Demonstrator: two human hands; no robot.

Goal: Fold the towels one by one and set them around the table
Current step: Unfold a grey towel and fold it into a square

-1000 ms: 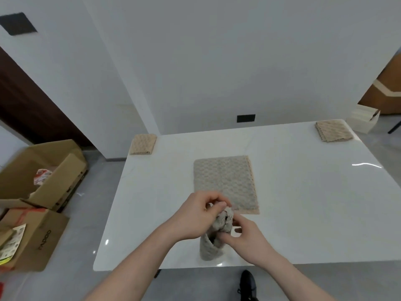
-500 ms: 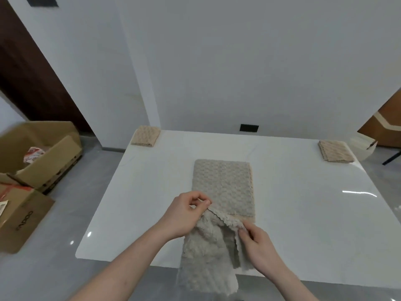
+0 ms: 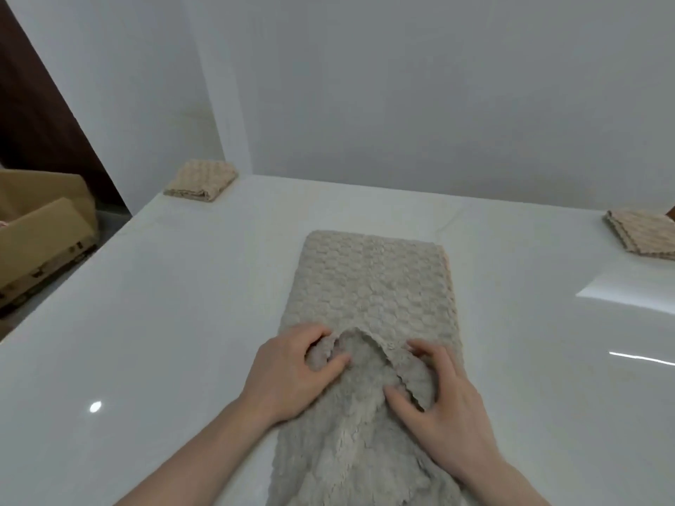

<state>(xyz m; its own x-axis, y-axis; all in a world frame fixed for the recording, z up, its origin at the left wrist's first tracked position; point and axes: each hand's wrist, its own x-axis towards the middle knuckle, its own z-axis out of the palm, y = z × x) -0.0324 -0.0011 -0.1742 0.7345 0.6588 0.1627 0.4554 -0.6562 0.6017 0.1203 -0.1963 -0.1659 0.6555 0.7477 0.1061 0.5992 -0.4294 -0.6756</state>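
White glossy table (image 3: 175, 323) filling most of the view, seen from above and slightly behind the near edge, against a plain grey-white wall (image 3: 401, 85). Dark brown door or panel (image 3: 33, 115) at far left, with an open cardboard box (image 3: 40, 228) on the floor beside the table's left side.

Grey-beige towel, textured in small bumps (image 3: 372, 286), lying flat and lengthwise in the middle of the table. Overlapping its near end, a second, fluffier towel of the same colour (image 3: 347, 454), rumpled and running down toward the near edge of the table and out of the bottom of the view.

Two small folded towels at the far corners: folded towel on the left (image 3: 201, 180), square and neat, at the far left corner; folded towel on the right (image 3: 643, 233), at the far right side, partly cut off by the edge of the view. Both well apart from the centre towels.

Bare forearms entering from the bottom. Left hand (image 3: 292, 374) on the upper left part of the rumpled towel, fingers curled and thumb closed in, pinching a bunch of its top edge. Right hand (image 3: 438, 399) on the upper right part, fingers bent over a fold of the cloth with the thumb (image 3: 400, 399) tucked beneath the hem, gripping it. Hands near each other, a ridge of cloth between them.
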